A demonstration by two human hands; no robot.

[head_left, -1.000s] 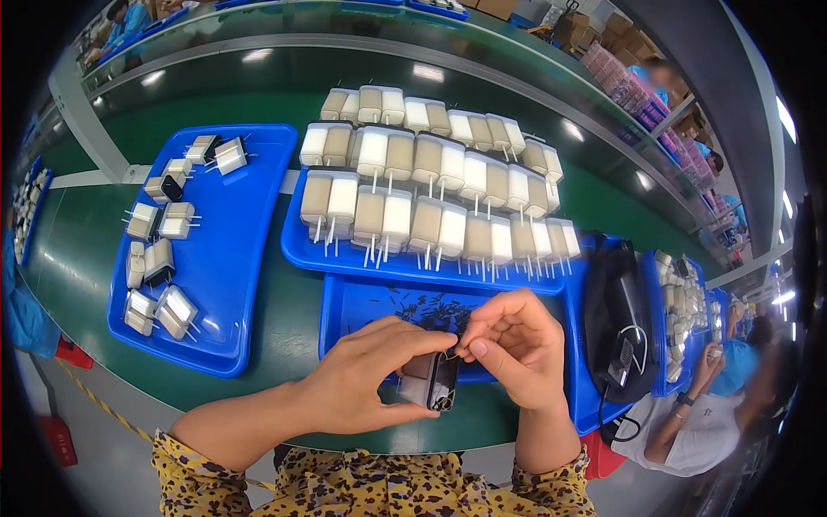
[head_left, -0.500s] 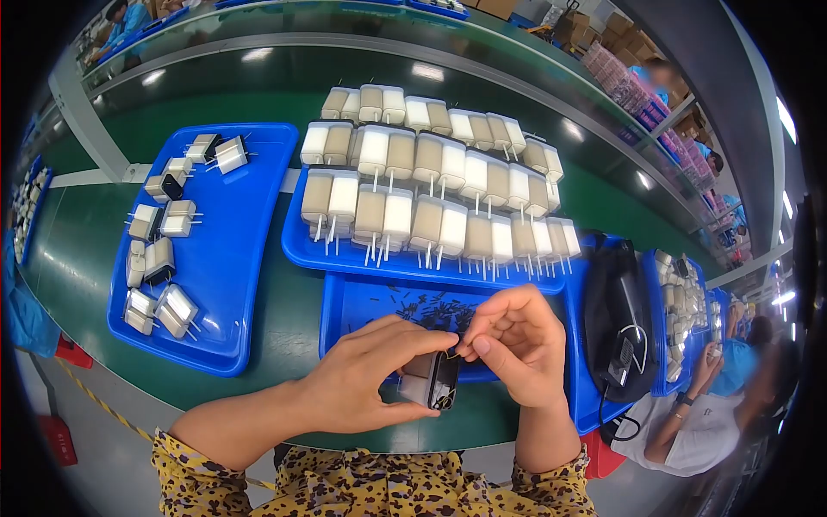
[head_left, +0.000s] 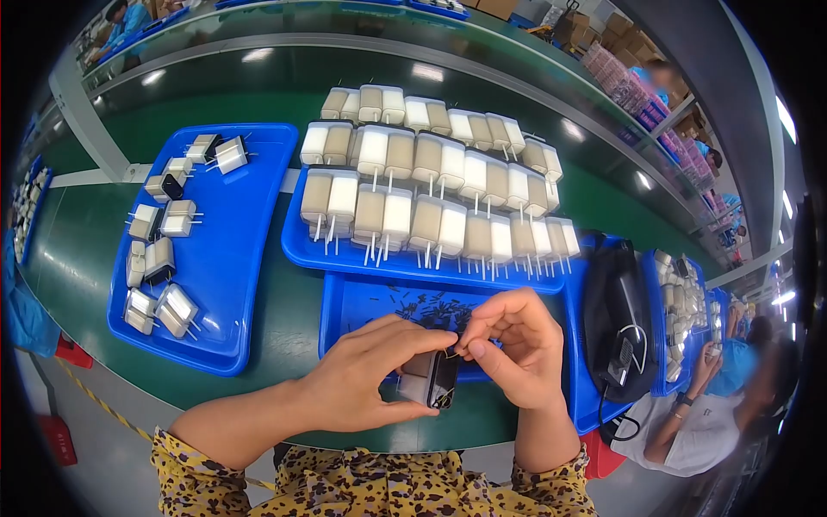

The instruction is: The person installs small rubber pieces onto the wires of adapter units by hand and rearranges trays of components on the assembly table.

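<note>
My left hand (head_left: pixel 357 375) is curved like a C around a small block (head_left: pixel 416 381), cream and clear with a black end face, in the lower centre of the frame. Its index finger reaches over the top end and its thumb lies under the bottom end, so that grip is pinching the block between them, only as wide as the block is long. The black face is turned toward the right of the frame, and a thin wire loop (head_left: pixel 445 397) shows at its lower corner.

My right hand (head_left: pixel 517 346) is just beside the block's upper corner, thumb and index fingertips pressed together, close to my left index fingertip. Thin wire shows at those fingertips; what else they may pinch is too small to tell.

Behind my fingers, the near blue tray (head_left: pixel 345 302) holds scattered small black pieces (head_left: pixel 431 308), and its near rim passes behind the block. Above it, the centre tray (head_left: pixel 297 237) bears close rows of white and beige blocks (head_left: pixel 426 172), their pale prongs hanging out over its near edge. To the right of my right hand, a black case (head_left: pixel 613 319) lies in another blue tray (head_left: pixel 575 370).

There is bare green table (head_left: pixel 284 345) between the near tray and the left tray (head_left: pixel 220 284), whose right half is open; its blocks (head_left: pixel 159 258) sit mostly along the left side. The table's near edge curves just below my hands.
</note>
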